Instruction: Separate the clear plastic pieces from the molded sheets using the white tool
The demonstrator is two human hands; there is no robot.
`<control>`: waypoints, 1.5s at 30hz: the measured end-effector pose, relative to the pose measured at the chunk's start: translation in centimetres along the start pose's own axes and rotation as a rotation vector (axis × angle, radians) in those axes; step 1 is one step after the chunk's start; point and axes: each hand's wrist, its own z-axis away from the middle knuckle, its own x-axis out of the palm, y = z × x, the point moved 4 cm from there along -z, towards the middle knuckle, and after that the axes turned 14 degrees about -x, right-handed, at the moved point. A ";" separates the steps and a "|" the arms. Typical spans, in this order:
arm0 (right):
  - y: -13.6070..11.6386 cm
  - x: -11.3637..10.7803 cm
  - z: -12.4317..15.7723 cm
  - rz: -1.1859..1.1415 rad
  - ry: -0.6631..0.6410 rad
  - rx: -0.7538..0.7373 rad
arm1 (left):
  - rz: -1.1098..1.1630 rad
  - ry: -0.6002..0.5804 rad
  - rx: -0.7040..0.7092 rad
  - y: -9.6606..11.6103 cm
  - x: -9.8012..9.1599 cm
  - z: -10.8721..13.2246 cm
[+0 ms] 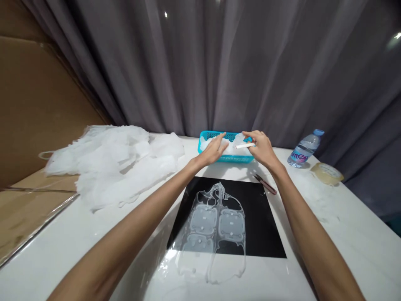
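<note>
My right hand point(262, 147) grips a slim white pen-like tool point(245, 146) over the blue plastic basket point(231, 159). Its fingertips also reach a translucent whitish piece point(239, 138), but I cannot tell whether they hold it. My left hand point(215, 149) is over the basket's left part, fingers stretched out, beside the whitish pieces point(228, 149) inside. Between my forearms, a translucent moulded plastic frame point(217, 234) with several rounded-square panels lies partly on a black mat point(260, 225) and partly on the white table. Thread snips point(265, 184) rest beside the mat's upper right corner.
A large pile of white translucent sheet-like material point(119, 163) covers the table's left side, near cardboard point(37, 108). A water bottle point(304, 149) and a roll of tape point(327, 173) stand at right. A grey curtain point(194, 62) hangs behind the table.
</note>
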 end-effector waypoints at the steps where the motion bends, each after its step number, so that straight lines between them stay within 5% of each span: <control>1: -0.7 -0.7 -0.1 -0.011 -0.003 -0.028 | -0.014 -0.012 0.001 0.2 0.7 0.3; 6: -5.5 -3.7 -0.3 -0.166 -0.047 -0.159 | 0.006 -0.017 0.055 2.2 0.8 6.7; 10: -10.0 -4.1 0.1 -0.303 -0.332 -0.298 | 0.191 -0.138 0.012 3.0 -1.2 12.9; 15: -13.1 -3.8 1.8 -0.560 -0.657 -0.320 | 0.283 -0.259 -0.199 1.2 -2.3 16.8; 19: -13.1 -2.8 4.2 -0.680 -0.848 -0.200 | 0.292 -0.290 -0.242 -0.1 -2.1 18.3; 27: -12.5 -2.6 5.5 -0.640 -0.726 -0.222 | 0.090 -0.189 -0.012 1.1 -2.9 19.7; 36: -13.2 -3.1 5.9 -0.561 -0.755 -0.257 | 0.073 -0.190 0.281 1.8 -3.0 20.1; 45: -14.6 -3.5 6.3 -0.486 -0.758 -0.299 | 0.053 -0.170 0.225 2.2 -2.7 20.0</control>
